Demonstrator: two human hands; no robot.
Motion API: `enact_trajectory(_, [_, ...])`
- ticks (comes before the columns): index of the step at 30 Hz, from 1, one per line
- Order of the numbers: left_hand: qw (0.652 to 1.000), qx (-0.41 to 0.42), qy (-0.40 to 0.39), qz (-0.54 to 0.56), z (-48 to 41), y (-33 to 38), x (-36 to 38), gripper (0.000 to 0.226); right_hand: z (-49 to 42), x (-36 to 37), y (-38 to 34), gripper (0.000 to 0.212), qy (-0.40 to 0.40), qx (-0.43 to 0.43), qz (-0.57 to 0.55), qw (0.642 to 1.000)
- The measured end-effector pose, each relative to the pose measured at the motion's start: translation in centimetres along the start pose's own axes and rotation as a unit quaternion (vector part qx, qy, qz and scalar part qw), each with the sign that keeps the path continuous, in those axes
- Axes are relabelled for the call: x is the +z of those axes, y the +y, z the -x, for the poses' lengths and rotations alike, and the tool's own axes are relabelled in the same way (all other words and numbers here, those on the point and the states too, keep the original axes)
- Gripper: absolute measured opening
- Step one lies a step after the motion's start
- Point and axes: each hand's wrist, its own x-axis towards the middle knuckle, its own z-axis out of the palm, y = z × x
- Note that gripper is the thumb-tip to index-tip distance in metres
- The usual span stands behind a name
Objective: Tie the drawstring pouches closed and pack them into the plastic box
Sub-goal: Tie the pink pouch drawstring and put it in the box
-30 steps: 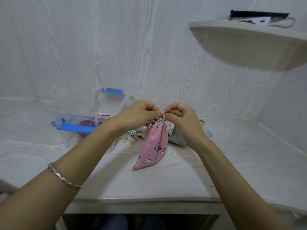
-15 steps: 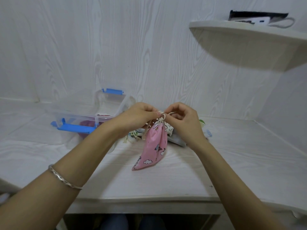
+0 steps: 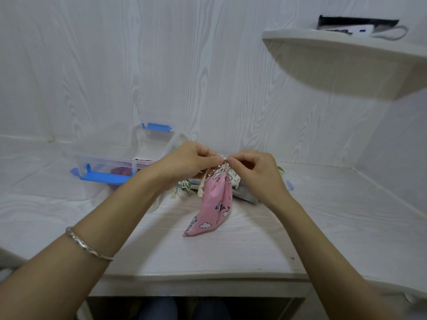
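Note:
A pink drawstring pouch (image 3: 213,207) with cloud prints hangs by its gathered neck, its bottom corner resting on the white table (image 3: 231,250). My left hand (image 3: 187,161) and my right hand (image 3: 254,169) meet above it, each pinching the cream drawstring (image 3: 203,183) at the pouch's neck. Loose cord ends dangle to the left of the pouch. Behind my hands lie more pouches (image 3: 245,192), partly hidden. The clear plastic box (image 3: 120,162) with blue clips stands to the left, with a dark red pouch (image 3: 120,173) inside.
A curved white shelf (image 3: 346,49) juts from the wall at upper right, carrying a dark flat object. Walls enclose the table at the back and right. The table's front edge runs just below my forearms.
Both hands have kept working the cord at the pouch's neck, fingertips drawing closer together. The pouch hangs in nearly the same place.

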Motion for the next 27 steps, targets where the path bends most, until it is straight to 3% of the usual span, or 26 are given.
enact_trajectory(5, [0.988,0.044,0.062,-0.137,0.3,0.2,-1.2,0.011,-0.1,-1.7,0.7,0.012,0.009,0.014,0.034,0.999])
enact_trajectory(10, [0.967,0.067,0.086,-0.232,0.6,0.0,-1.4,0.008,0.5,-2.3,1.3,0.013,-0.059,0.041,0.019,0.997])
enact_trajectory(13, [0.975,0.058,0.081,-0.199,0.6,-0.6,-0.7,0.010,0.3,-2.6,1.0,0.021,-0.104,0.069,-0.015,0.992])
enact_trajectory(18, [0.983,0.054,0.062,-0.166,0.2,-0.8,0.0,0.014,-1.5,-1.4,1.3,0.064,-0.114,0.142,0.021,0.983])
enact_trajectory(23, [0.981,0.056,0.063,-0.174,-0.1,-0.7,0.6,0.011,-2.5,0.1,1.0,0.063,-0.170,0.185,0.029,0.967])
enact_trajectory(27, [0.980,0.056,0.063,-0.181,-0.2,-0.7,0.8,0.010,-3.3,0.2,0.8,0.074,-0.231,0.222,-0.040,0.946])
